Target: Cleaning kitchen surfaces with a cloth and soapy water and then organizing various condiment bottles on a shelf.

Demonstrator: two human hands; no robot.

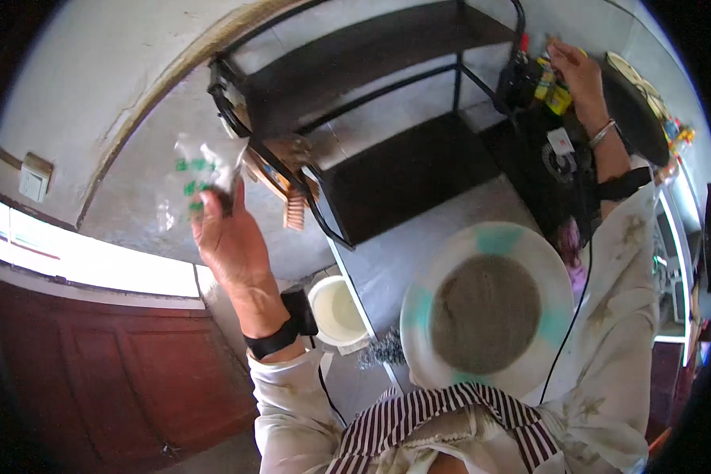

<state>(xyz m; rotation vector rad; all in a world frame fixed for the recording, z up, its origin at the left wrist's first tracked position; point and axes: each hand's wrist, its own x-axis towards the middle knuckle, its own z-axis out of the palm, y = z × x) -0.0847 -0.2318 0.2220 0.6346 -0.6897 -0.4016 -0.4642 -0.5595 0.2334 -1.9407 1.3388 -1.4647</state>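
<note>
My left hand (pixel 231 237), raised at the left, grips a clear plastic bag (pixel 204 169) with green writing; something dark sits in its lower part by my fingers. On the upper right my right hand (pixel 579 80) is lifted near yellow packets (pixel 556 98), its fingertips pinched together; whether a small thing is between them cannot be told. Below and between my arms stands a round whitish basin (pixel 418 290) with teal patches, its inside holding something greyish-brown.
A black metal rack (pixel 385 53) stands against the wall, with a brush (pixel 294 210) hanging at its left side. A cream bucket (pixel 339 311) is at lower centre, beside a grey scourer-like tuft (pixel 385 349). A dark round lid or tray (pixel 634 112) leans at the right.
</note>
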